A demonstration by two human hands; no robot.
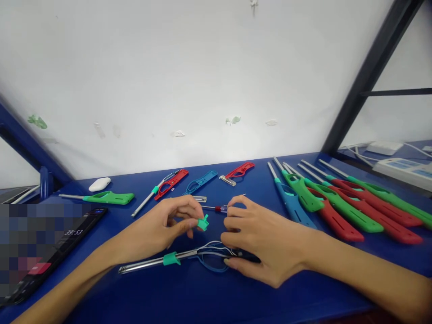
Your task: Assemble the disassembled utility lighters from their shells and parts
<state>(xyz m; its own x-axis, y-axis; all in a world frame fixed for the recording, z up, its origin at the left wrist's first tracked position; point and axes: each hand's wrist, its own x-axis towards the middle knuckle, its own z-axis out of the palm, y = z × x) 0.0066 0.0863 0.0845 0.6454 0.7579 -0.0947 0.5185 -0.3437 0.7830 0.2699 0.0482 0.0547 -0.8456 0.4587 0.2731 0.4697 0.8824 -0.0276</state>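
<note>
Your left hand (153, 229), left of the frame's centre, has its thumb and fingertips pinched together on a small green piece (203, 222), with the other fingers curled in behind. Your right hand (259, 243), right of centre, arches over the handle end of an opened lighter, its fingers bent and its thumb set apart from them near a dark part (249, 255); the hand covers much of that end, so you cannot tell whether it is gripping or only resting there. The two hands are apart. The opened lighter lies at lower centre on the blue table (202, 299), its metal tube (145, 264) pointing lower left, a green collar (171, 258) around the tube, and thin white wires (214, 245) running beside the blue handle (209, 267) toward your right hand. Behind your hands, at centre, a red-ended screwdriver (221, 209) lies near your right fingers. Beyond it are a blue handle shell (193, 185) and a red handle shell (245, 168). A phone (67, 240) lies at lower left, and a row of lighters (340, 220) fans out at the right.
</note>
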